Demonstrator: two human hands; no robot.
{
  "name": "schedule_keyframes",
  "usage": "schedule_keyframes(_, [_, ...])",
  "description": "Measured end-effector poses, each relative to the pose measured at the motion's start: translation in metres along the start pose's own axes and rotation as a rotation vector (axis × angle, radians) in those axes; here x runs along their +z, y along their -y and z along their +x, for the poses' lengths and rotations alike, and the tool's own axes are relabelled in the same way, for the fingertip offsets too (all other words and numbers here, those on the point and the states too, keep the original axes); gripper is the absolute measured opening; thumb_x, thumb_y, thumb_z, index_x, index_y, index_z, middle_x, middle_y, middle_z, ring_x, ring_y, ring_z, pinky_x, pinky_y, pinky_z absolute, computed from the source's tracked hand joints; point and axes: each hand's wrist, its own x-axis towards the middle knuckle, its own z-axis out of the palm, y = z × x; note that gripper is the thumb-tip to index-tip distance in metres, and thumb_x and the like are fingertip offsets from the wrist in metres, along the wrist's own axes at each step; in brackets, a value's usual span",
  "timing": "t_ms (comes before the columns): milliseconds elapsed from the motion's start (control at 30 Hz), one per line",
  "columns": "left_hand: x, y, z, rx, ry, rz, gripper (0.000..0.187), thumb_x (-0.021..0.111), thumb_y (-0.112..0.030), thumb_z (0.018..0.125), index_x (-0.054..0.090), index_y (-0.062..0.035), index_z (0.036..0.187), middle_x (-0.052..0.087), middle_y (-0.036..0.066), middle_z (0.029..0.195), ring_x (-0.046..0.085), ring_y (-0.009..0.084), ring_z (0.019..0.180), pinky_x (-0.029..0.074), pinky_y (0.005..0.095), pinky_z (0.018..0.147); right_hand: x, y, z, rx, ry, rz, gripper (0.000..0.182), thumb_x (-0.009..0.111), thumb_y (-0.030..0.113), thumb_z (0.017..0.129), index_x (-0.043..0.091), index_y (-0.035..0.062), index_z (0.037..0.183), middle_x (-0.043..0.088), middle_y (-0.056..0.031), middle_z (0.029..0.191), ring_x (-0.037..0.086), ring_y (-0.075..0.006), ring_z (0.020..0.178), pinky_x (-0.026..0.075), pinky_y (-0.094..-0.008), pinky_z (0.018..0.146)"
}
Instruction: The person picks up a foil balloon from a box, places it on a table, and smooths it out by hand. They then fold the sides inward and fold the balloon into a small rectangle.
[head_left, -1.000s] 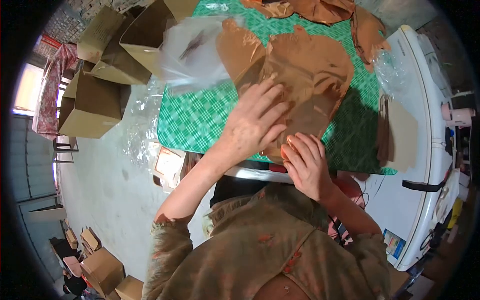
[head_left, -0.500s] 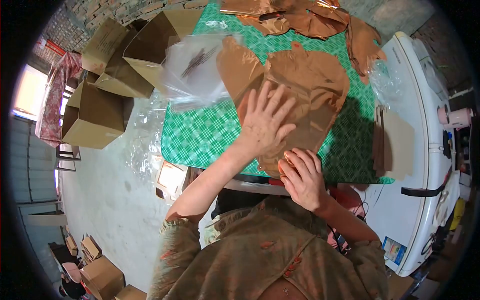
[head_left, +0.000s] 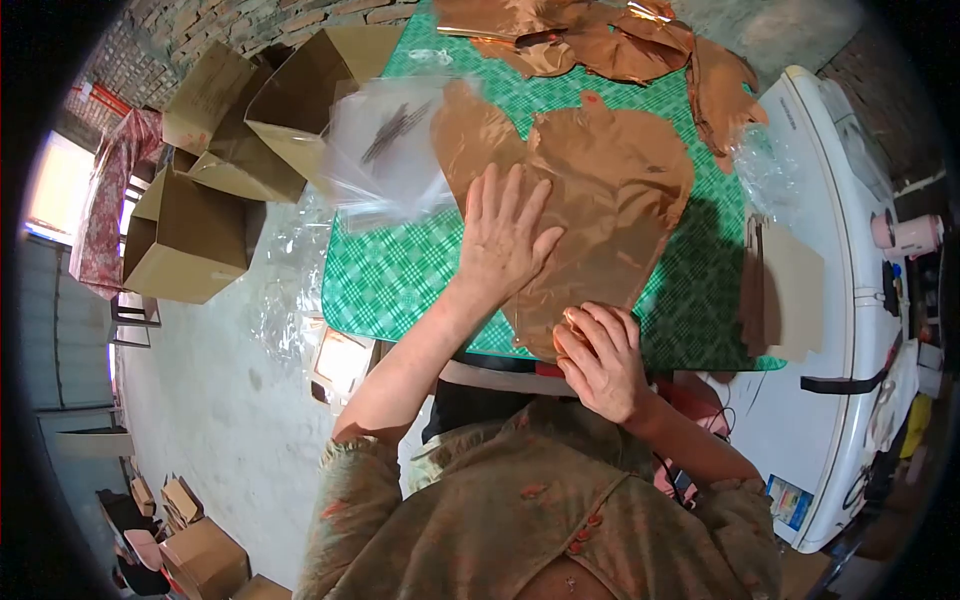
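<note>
A flat copper-coloured foil balloon (head_left: pixel 612 190) with rounded lobes lies on the green checked tablecloth (head_left: pixel 380 285). My left hand (head_left: pixel 503 238) is open and rests palm down on the balloon's left part, fingers stretched out. At the table's front edge, my right hand (head_left: pixel 603 362) curls its fingers over the bunched lower end of the balloon. The tips of those fingers are partly hidden. Beside the left lobe lies a pile of clear plastic bags (head_left: pixel 385 150) with dark print.
More copper foil balloons (head_left: pixel 620 45) lie crumpled along the far edge. Clear plastic wrap (head_left: pixel 765 165) and beige card sheets (head_left: pixel 792 290) sit at the right, against a white refrigerator (head_left: pixel 800 420). Open cardboard boxes (head_left: pixel 200 235) stand at the left.
My left hand has slid left and slightly down across the foil balloon, away from its middle. My right hand stays at the lower end, almost unmoved.
</note>
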Motion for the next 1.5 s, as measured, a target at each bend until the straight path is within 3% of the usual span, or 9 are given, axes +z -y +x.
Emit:
schedule_keyframes(600, [-0.006,-0.004,0.002,-0.019,0.075,0.048,0.061,0.056,-0.052,0.104,0.054,-0.0182,0.156,0.047,0.012,0.164,0.033,0.0501,0.152,0.021,0.0604,0.127,-0.025,-0.001,0.014,0.035,0.010,0.060,0.058,0.076,0.021,0.086,0.061,0.0051,0.139,0.057,-0.0156,0.142,0.048,-0.0348,0.139,0.033,-0.0554,0.114])
schedule_keyframes(733, [-0.003,-0.004,0.002,-0.017,0.077,0.051,0.061,0.055,-0.052,0.105,0.054,-0.0177,0.156,0.047,0.011,0.165,0.032,0.0500,0.153,0.020,0.0601,0.128,-0.039,-0.029,0.058,0.041,0.044,-0.107,0.058,0.067,0.027,0.094,0.057,0.0042,0.147,0.051,-0.0184,0.154,0.042,-0.0381,0.147,0.026,-0.0600,0.120])
schedule_keyframes(833, [0.000,-0.002,0.002,-0.012,0.060,0.046,0.063,0.054,-0.052,0.104,0.054,-0.0166,0.156,0.047,0.012,0.165,0.032,0.0505,0.153,0.020,0.0604,0.128,-0.008,-0.068,0.089,0.032,0.023,-0.149,0.059,0.061,0.032,0.101,0.052,0.0050,0.153,0.044,-0.0166,0.163,0.035,-0.0368,0.154,0.021,-0.0629,0.123])
schedule_keyframes(967, [0.002,-0.002,0.000,-0.005,0.061,0.055,0.062,0.056,-0.052,0.104,0.055,-0.0175,0.155,0.048,0.014,0.163,0.034,0.0518,0.151,0.023,0.0608,0.126,0.018,-0.113,0.117,0.074,0.200,-0.218,0.064,0.048,0.041,0.108,0.038,0.0100,0.163,0.032,-0.0102,0.172,0.024,-0.0317,0.161,0.013,-0.0637,0.128])
schedule_keyframes(1100, [0.001,-0.002,0.002,-0.004,0.061,0.064,0.061,0.057,-0.050,0.103,0.056,-0.0175,0.155,0.049,0.014,0.162,0.035,0.0521,0.150,0.024,0.0614,0.125,0.019,-0.165,0.125,0.127,0.242,-0.308,0.066,0.037,0.051,0.112,0.034,0.0121,0.165,0.029,-0.0103,0.174,0.022,-0.0307,0.162,0.010,-0.0641,0.128])
schedule_keyframes(1300, [-0.002,-0.003,0.002,-0.003,0.080,0.060,0.061,0.058,-0.049,0.103,0.055,-0.0158,0.155,0.047,0.014,0.163,0.033,0.0510,0.151,0.022,0.0612,0.126,-0.009,-0.285,0.130,0.292,-0.013,-0.722,0.062,0.051,0.049,0.106,0.051,0.0085,0.153,0.044,-0.0134,0.165,0.035,-0.0346,0.156,0.023,-0.0592,0.125])
schedule_keyframes(1400, [-0.005,-0.005,0.003,-0.015,0.094,0.053,0.061,0.058,-0.047,0.103,0.054,-0.0159,0.156,0.046,0.014,0.165,0.031,0.0507,0.153,0.021,0.0609,0.127,-0.046,-0.327,0.147,0.414,-0.012,-0.894,0.055,0.057,0.040,0.103,0.056,0.0038,0.145,0.053,-0.0154,0.156,0.043,-0.0343,0.149,0.031,-0.0558,0.120])
schedule_keyframes(1433, [-0.006,-0.005,0.004,-0.019,0.099,0.050,0.062,0.058,-0.047,0.103,0.054,-0.0161,0.156,0.045,0.014,0.165,0.031,0.0505,0.153,0.021,0.0607,0.127,-0.052,-0.334,0.147,0.426,-0.086,-0.858,0.045,0.058,0.029,0.099,0.066,0.0023,0.134,0.066,-0.0139,0.140,0.053,-0.0340,0.138,0.036,-0.0517,0.114])
schedule_keyframes(1500, [-0.008,-0.006,0.004,-0.020,0.115,0.045,0.065,0.059,-0.046,0.103,0.050,-0.0150,0.159,0.044,0.014,0.166,0.029,0.0498,0.154,0.020,0.0602,0.127,-0.061,-0.351,0.152,0.525,0.017,-0.893,0.038,0.058,0.025,0.097,0.073,0.0039,0.124,0.072,-0.0119,0.128,0.059,-0.0343,0.131,0.037,-0.0520,0.112])
